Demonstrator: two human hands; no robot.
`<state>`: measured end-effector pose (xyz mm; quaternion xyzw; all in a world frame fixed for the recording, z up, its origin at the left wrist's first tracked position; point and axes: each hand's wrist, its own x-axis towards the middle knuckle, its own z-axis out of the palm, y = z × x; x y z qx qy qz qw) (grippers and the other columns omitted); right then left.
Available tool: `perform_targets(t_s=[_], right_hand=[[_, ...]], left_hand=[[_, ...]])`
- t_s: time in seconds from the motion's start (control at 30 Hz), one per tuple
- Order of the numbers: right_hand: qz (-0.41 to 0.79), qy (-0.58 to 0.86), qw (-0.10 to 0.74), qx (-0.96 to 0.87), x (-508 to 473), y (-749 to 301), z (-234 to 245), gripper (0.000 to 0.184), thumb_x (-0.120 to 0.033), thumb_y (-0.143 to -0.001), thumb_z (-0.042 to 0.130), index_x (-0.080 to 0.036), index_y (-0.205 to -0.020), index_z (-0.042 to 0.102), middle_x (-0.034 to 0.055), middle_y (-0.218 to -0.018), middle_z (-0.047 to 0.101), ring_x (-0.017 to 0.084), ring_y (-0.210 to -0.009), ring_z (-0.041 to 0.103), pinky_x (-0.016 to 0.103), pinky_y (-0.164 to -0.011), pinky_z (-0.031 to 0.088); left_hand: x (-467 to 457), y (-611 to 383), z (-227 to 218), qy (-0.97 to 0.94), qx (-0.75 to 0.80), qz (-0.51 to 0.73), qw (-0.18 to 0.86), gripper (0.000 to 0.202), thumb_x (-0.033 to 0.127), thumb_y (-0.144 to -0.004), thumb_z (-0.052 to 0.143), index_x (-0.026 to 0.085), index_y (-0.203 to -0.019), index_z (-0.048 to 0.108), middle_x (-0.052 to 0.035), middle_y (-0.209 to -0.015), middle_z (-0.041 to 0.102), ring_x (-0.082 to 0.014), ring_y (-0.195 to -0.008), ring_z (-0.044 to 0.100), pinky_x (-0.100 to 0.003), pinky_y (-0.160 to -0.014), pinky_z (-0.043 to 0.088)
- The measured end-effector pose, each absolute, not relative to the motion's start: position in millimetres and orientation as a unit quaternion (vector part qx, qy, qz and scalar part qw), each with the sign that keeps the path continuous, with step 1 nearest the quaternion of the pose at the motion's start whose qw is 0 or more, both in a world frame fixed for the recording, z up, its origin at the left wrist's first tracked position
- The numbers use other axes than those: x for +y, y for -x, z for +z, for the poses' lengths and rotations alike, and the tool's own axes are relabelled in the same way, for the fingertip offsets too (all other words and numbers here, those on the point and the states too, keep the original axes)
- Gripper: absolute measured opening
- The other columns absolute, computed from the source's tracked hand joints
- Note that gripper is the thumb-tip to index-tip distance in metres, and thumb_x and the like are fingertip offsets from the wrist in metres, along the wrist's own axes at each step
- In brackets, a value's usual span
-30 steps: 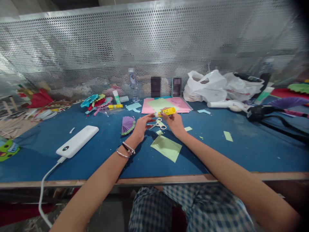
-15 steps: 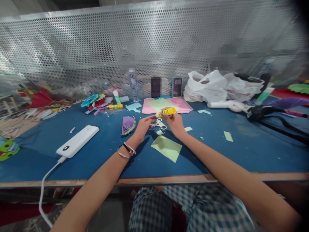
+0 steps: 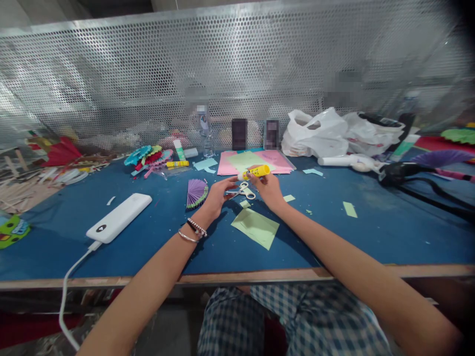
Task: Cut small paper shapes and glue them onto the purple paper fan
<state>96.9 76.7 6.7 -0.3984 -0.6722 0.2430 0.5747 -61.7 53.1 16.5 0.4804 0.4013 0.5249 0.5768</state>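
In my right hand point(image 3: 267, 187) is a yellow glue stick point(image 3: 259, 172), held nearly level with its white end pointing left. My left hand point(image 3: 219, 195) is curled at that white end, its index fingertip close against it; whatever lies between its fingers is too small to make out. Below the glue stick, white-handled scissors point(image 3: 249, 196) lie on the blue table, their blades reaching toward my left fingers. A light green paper sheet point(image 3: 256, 227) rests nearer me, with a small green scrap point(image 3: 245, 203) at its top corner. Left of my left hand lies a purple pleated paper fan point(image 3: 196, 192).
A white power bank point(image 3: 119, 217) with a cable lies at left. Behind my hands are pink paper sheets point(image 3: 228, 167), a water bottle point(image 3: 206, 133) and another yellow glue stick point(image 3: 177, 163). White plastic bags point(image 3: 319, 133) and black straps point(image 3: 408, 180) are at right.
Both hands keep almost the same place, with the glue stick still in my right hand. Only a very slight shift of the view and of my left hand shows.
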Motion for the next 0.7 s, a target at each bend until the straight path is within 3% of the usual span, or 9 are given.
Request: perform_targets(t_s=[0.7], right_hand=[[0.263,0.385,0.553,-0.69,73.3,-96.8,11.0,0.04,-0.053,-0.076,0.052,-0.018,-0.094,0.059,0.0038,-0.08,0.061,0.014,-0.064,0.052,0.025,-0.056,0.04]], left_hand=[[54.9,64.9,17.4,-0.483,0.379,0.518,0.596,0.035,0.024,-0.068,0.056,0.015,-0.101,0.065,-0.0085,-0.112,0.058,-0.0185,-0.096,0.053,-0.028,-0.078,0.043]])
